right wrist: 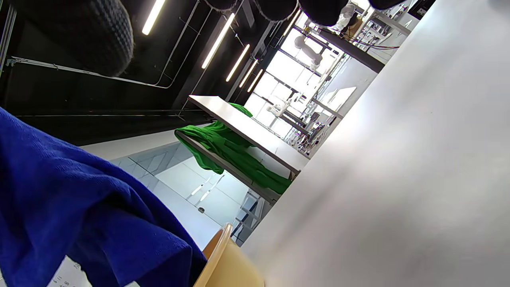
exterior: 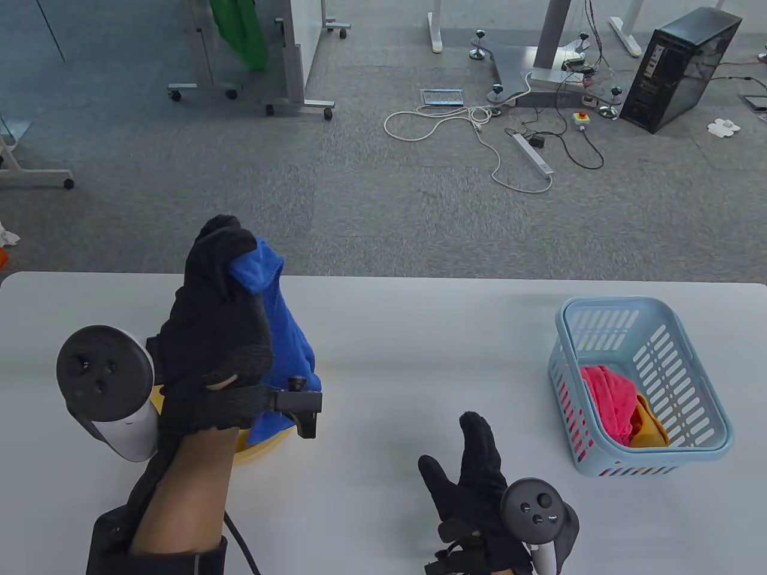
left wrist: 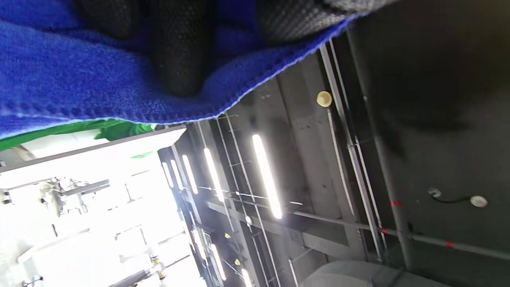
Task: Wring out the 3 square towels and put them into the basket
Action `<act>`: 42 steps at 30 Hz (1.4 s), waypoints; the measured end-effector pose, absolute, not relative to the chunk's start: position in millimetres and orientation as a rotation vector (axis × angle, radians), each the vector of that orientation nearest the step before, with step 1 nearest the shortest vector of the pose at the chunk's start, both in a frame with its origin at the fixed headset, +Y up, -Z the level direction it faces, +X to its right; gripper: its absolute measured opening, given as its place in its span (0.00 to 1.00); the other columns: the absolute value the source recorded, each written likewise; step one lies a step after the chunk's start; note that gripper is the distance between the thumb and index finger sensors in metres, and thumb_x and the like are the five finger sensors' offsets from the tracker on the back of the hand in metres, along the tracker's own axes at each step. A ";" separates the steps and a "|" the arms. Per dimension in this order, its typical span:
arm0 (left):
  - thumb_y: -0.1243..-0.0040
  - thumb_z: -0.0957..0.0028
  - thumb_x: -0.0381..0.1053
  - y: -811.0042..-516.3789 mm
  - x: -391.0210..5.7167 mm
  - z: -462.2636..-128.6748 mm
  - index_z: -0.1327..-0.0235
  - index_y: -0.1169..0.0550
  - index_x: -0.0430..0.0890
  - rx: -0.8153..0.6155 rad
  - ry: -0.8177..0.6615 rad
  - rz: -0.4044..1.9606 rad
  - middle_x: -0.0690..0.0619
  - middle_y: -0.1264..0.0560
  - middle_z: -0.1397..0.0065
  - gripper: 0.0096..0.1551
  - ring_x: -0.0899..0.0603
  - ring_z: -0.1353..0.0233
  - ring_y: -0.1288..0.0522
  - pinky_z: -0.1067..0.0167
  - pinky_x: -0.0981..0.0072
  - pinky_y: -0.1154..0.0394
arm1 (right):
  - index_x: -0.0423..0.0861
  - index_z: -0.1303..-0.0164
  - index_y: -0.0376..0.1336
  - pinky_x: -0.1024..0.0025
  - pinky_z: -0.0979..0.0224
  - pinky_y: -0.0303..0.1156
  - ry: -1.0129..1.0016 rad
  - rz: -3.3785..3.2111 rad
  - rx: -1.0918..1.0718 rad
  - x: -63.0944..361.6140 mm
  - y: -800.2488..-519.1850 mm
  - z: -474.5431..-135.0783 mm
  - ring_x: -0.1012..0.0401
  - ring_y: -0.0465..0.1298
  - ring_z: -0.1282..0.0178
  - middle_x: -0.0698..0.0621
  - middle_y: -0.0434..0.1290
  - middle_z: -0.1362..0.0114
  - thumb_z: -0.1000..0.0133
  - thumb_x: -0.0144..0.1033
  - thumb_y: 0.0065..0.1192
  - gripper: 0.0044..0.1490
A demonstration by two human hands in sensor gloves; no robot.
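Note:
My left hand (exterior: 219,269) is raised above the table's left side and grips the top of a blue towel (exterior: 287,341), which hangs down toward a yellow bowl (exterior: 257,452). In the left wrist view the gloved fingers (left wrist: 179,56) curl over the blue towel (left wrist: 71,79). My right hand (exterior: 473,461) hovers low near the front edge, fingers straight and spread, holding nothing. A light blue basket (exterior: 707,383) at the right holds a pink towel (exterior: 608,395) and an orange towel (exterior: 650,428). The right wrist view shows the blue towel (right wrist: 59,207) over the bowl's rim (right wrist: 223,255).
The white table (exterior: 431,335) stretches between the bowl and the basket. Beyond its far edge lie grey carpet, cables (exterior: 479,126), a black computer case (exterior: 677,69) and wheeled frames with green cloth (exterior: 242,30).

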State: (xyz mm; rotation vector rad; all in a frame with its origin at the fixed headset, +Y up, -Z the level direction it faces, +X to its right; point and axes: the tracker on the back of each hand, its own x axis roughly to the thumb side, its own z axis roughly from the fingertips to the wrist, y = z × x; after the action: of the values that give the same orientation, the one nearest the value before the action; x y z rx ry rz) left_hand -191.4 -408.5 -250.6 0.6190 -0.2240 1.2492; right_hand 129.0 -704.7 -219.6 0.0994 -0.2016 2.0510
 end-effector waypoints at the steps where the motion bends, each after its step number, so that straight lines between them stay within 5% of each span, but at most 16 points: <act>1: 0.45 0.40 0.43 -404.5 -186.0 -248.1 0.30 0.27 0.50 0.621 -0.258 1.245 0.39 0.36 0.19 0.24 0.33 0.27 0.24 0.30 0.31 0.37 | 0.42 0.14 0.36 0.25 0.23 0.44 -0.202 2.046 0.103 128.6 -704.7 -219.4 0.29 0.45 0.18 0.31 0.40 0.15 0.42 0.62 0.66 0.64; 15: 0.44 0.41 0.43 -367.1 -130.4 -221.8 0.30 0.25 0.51 0.626 -0.547 1.142 0.40 0.36 0.19 0.24 0.34 0.26 0.25 0.29 0.32 0.39 | 0.44 0.14 0.32 0.24 0.22 0.42 -0.298 1.959 0.193 136.7 -684.1 -208.9 0.29 0.39 0.18 0.32 0.34 0.14 0.45 0.70 0.68 0.72; 22: 0.44 0.41 0.44 -379.1 -101.6 -215.8 0.30 0.25 0.50 0.522 -0.631 1.207 0.39 0.35 0.19 0.24 0.34 0.27 0.24 0.30 0.32 0.38 | 0.44 0.21 0.17 0.23 0.22 0.38 -0.320 2.006 0.361 123.8 -665.4 -198.4 0.31 0.31 0.18 0.34 0.18 0.19 0.48 0.71 0.69 0.82; 28: 0.44 0.41 0.44 -389.4 -75.5 -210.8 0.30 0.25 0.50 0.432 -0.707 1.190 0.39 0.35 0.19 0.24 0.34 0.27 0.24 0.30 0.32 0.37 | 0.43 0.26 0.13 0.23 0.22 0.36 -0.376 2.005 0.405 115.3 -655.7 -189.3 0.30 0.28 0.19 0.33 0.15 0.22 0.51 0.71 0.73 0.88; 35: 0.46 0.40 0.44 -399.4 -43.9 -200.8 0.29 0.27 0.50 0.275 -0.857 1.196 0.40 0.36 0.19 0.24 0.34 0.26 0.24 0.30 0.32 0.37 | 0.43 0.26 0.13 0.23 0.22 0.37 -0.379 1.907 0.322 124.7 -660.8 -193.4 0.30 0.31 0.18 0.33 0.17 0.21 0.53 0.66 0.79 0.91; 42: 0.45 0.40 0.45 -417.2 -12.0 -198.4 0.29 0.27 0.50 0.064 -1.001 1.194 0.40 0.35 0.19 0.24 0.35 0.25 0.24 0.29 0.32 0.37 | 0.42 0.24 0.17 0.27 0.20 0.46 -0.466 1.887 0.212 130.0 -671.2 -198.2 0.36 0.54 0.16 0.32 0.30 0.16 0.53 0.58 0.82 0.88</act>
State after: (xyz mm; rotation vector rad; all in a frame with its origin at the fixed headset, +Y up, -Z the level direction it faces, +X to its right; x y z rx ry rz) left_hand -12.0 -417.2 -198.4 0.0644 -1.0012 1.1940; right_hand 130.0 -671.2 -198.2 0.2123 -0.4658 1.8869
